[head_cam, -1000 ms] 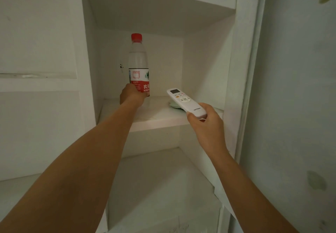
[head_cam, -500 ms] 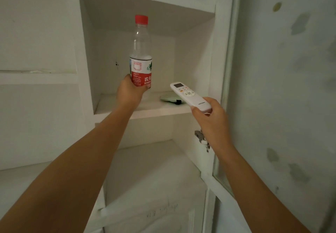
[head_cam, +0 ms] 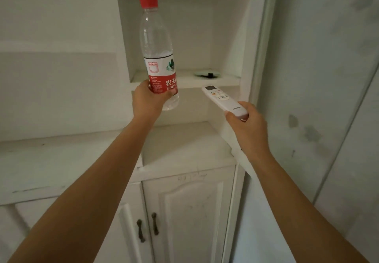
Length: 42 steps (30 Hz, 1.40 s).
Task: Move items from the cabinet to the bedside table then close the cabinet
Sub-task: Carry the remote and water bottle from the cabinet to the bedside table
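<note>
My left hand [head_cam: 148,101] grips the lower part of a clear water bottle [head_cam: 156,43] with a red cap and red label, held upright in front of the open white cabinet [head_cam: 248,37]. In my right hand [head_cam: 247,125] is a white remote control [head_cam: 222,100], gripped at its near end and pointing up-left. On the cabinet shelf [head_cam: 180,78] behind them lies a small flat pale-green object [head_cam: 206,74] with a black part. Both hands are out in front of the shelf, below its edge.
The open cabinet door [head_cam: 328,78] stands at the right, close to my right arm. Below the shelf is a wider ledge [head_cam: 82,152], and under it closed lower doors with two dark handles [head_cam: 147,229]. A white wall panel fills the left.
Both hands have pulled back out of the cabinet toward me, carrying the bottle off the shelf and the remote with it. The view has dropped, showing the lower doors.
</note>
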Motion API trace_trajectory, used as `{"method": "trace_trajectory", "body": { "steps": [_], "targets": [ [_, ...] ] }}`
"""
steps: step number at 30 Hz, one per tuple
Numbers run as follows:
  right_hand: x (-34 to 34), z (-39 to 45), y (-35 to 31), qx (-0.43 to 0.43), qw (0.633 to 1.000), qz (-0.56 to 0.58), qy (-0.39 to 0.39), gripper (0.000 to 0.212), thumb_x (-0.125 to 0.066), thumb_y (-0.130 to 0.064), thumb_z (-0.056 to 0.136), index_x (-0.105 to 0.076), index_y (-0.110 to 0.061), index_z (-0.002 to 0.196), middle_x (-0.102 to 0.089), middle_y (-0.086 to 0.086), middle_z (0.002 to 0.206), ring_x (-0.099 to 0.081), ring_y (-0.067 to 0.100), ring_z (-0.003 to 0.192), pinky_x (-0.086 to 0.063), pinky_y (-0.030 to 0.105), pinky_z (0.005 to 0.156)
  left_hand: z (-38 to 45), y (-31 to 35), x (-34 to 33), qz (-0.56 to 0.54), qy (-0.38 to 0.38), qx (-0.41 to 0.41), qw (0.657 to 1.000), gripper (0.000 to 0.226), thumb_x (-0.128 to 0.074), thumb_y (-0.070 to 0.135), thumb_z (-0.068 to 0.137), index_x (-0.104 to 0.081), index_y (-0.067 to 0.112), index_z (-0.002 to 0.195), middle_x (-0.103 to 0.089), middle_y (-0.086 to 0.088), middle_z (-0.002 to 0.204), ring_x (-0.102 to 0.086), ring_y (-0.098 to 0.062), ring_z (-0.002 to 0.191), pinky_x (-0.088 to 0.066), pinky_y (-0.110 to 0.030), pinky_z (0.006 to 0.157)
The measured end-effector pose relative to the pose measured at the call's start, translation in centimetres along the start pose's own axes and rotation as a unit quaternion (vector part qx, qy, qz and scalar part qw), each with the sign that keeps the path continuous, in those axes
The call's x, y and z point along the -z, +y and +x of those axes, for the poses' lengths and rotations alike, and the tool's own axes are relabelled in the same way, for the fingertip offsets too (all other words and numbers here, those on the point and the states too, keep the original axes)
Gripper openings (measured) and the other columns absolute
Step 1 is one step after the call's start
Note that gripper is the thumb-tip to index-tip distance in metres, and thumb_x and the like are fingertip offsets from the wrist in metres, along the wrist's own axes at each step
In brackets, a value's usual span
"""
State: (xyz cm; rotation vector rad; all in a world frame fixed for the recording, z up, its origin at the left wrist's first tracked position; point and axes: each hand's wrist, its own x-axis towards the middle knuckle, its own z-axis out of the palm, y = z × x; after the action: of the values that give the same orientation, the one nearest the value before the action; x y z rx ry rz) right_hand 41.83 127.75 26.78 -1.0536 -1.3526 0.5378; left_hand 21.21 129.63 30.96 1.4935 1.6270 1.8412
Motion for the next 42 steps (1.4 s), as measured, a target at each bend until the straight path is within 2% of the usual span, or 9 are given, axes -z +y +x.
{"method": "trace_trajectory", "body": {
  "steps": [4,11,17,20,23,28,32,37,42],
  "targets": [
    [-0.5,-3.8,1.2,-0.009,0.999,0.001,-0.035,0.041,-0.060,-0.017,0.084,-0.051,-0.014,0.125,-0.057,-0.002,0.109,-0.054,0.003,0.077,-0.044,0.008,0.053,-4.9,-3.6,2.0,0.032,0.019,0.056,0.998,0.055,-0.079,0.028,0.069,-0.057,0.011,0.117,-0.066,-0.004,0.112,-0.062,-0.020,0.099,-0.050,-0.035,0.090],
    [-1.9,-11.0,2.2,-0.023,0.996,-0.002,-0.081,0.045,-0.061,-0.018,0.086,-0.047,-0.014,0.128,-0.053,-0.004,0.114,-0.053,0.010,0.091,-0.042,-0.001,0.059,-12.1,-7.8,6.4,0.053,0.068,0.104,0.991,0.059,-0.077,0.028,0.073,-0.053,0.011,0.124,-0.065,-0.004,0.117,-0.062,-0.019,0.104,-0.047,-0.028,0.087],
    [-3.9,-16.7,2.1,-0.037,0.990,0.022,-0.131,0.047,-0.064,-0.015,0.084,-0.048,-0.016,0.127,-0.054,-0.002,0.116,-0.054,0.012,0.098,-0.045,0.002,0.065,-16.8,-9.4,12.4,0.081,0.099,0.130,0.983,0.063,-0.076,0.028,0.074,-0.047,0.012,0.128,-0.062,-0.004,0.122,-0.055,-0.010,0.097,-0.044,-0.024,0.084],
    [-5.6,-19.8,0.9,-0.045,0.985,0.027,-0.166,0.044,-0.064,-0.012,0.083,-0.050,-0.016,0.124,-0.054,-0.003,0.113,-0.053,0.012,0.099,-0.048,0.009,0.071,-19.1,-9.9,16.4,0.092,0.118,0.158,0.976,0.063,-0.077,0.028,0.074,-0.047,0.012,0.127,-0.062,-0.004,0.120,-0.055,-0.011,0.096,-0.043,-0.023,0.083],
    [-7.8,-22.9,-0.7,-0.046,0.976,0.036,-0.211,0.045,-0.063,-0.011,0.083,-0.049,-0.014,0.126,-0.053,-0.005,0.113,-0.053,0.012,0.099,-0.047,0.006,0.071,-21.6,-10.3,21.0,0.099,0.148,0.177,0.968,0.061,-0.078,0.026,0.073,-0.048,0.011,0.125,-0.062,-0.004,0.119,-0.056,-0.011,0.095,-0.043,-0.023,0.082],
    [-11.7,-27.9,-3.1,-0.050,0.956,0.067,-0.280,0.043,-0.063,-0.014,0.084,-0.050,-0.017,0.124,-0.055,-0.009,0.107,-0.056,0.005,0.091,-0.050,0.024,0.079,-25.9,-10.8,28.9,0.145,0.203,0.194,0.949,0.057,-0.077,0.025,0.074,-0.049,0.010,0.122,-0.062,-0.001,0.111,-0.056,-0.012,0.093,-0.044,-0.025,0.081],
    [-15.3,-32.4,-4.6,-0.041,0.929,0.097,-0.355,0.045,-0.064,-0.016,0.084,-0.048,-0.016,0.127,-0.056,-0.005,0.113,-0.056,0.005,0.093,-0.047,0.006,0.070,-29.9,-10.8,34.7,0.177,0.261,0.216,0.924,0.058,-0.078,0.024,0.073,-0.049,0.010,0.121,-0.060,0.004,0.103,-0.056,-0.011,0.091,-0.042,-0.023,0.079],
    [-19.1,-37.3,-7.5,-0.021,0.879,0.140,-0.454,0.043,-0.063,-0.016,0.084,-0.049,-0.017,0.124,-0.055,-0.006,0.110,-0.054,0.001,0.093,-0.048,0.011,0.073,-35.4,-9.4,40.8,0.205,0.345,0.237,0.885,0.059,-0.078,0.022,0.074,-0.048,0.009,0.122,-0.059,0.004,0.105,-0.055,-0.010,0.092,-0.043,-0.018,0.077],
    [-22.4,-42.6,-10.5,0.009,0.818,0.181,-0.547,0.045,-0.063,-0.015,0.084,-0.048,-0.015,0.126,-0.055,-0.005,0.113,-0.055,0.010,0.101,-0.046,0.002,0.070,-42.3,-7.2,45.7,0.246,0.452,0.250,0.820,0.059,-0.078,0.020,0.073,-0.049,0.010,0.123,-0.057,0.007,0.104,-0.056,-0.010,0.093,-0.042,-0.024,0.082]
  ]
}}
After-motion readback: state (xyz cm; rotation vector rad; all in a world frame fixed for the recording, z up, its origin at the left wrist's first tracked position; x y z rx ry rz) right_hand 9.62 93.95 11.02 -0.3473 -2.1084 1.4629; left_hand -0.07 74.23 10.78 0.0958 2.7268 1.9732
